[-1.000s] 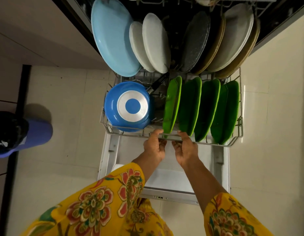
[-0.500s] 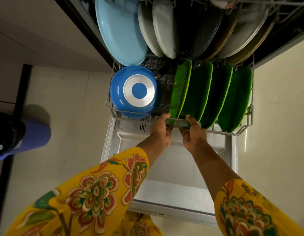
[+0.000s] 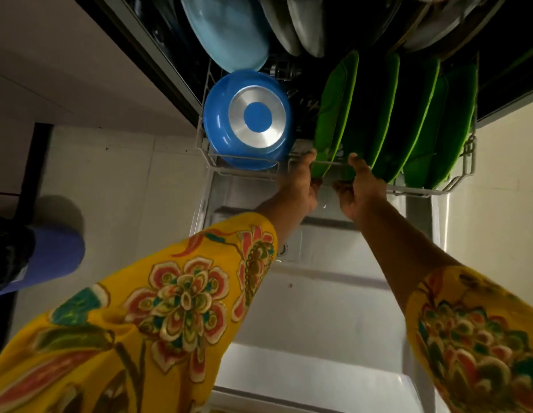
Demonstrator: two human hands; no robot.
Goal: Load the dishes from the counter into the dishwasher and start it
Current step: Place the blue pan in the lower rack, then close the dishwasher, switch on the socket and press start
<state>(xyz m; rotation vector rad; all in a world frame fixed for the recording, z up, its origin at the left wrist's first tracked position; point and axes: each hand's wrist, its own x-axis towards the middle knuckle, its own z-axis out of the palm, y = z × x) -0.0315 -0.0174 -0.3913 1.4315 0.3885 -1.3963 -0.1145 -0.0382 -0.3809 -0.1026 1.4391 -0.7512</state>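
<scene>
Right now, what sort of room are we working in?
Most likely a home kitchen: an open dishwasher door on a tiled floor, and both hands on a lower rack of green plates and a blue pan.

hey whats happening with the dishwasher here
A person's left hand and right hand both grip the front rail of the white wire lower rack, which sits partly inside the machine above the open door. The rack holds a blue pan turned bottom-out, upright green plates and pale plates behind.
</scene>
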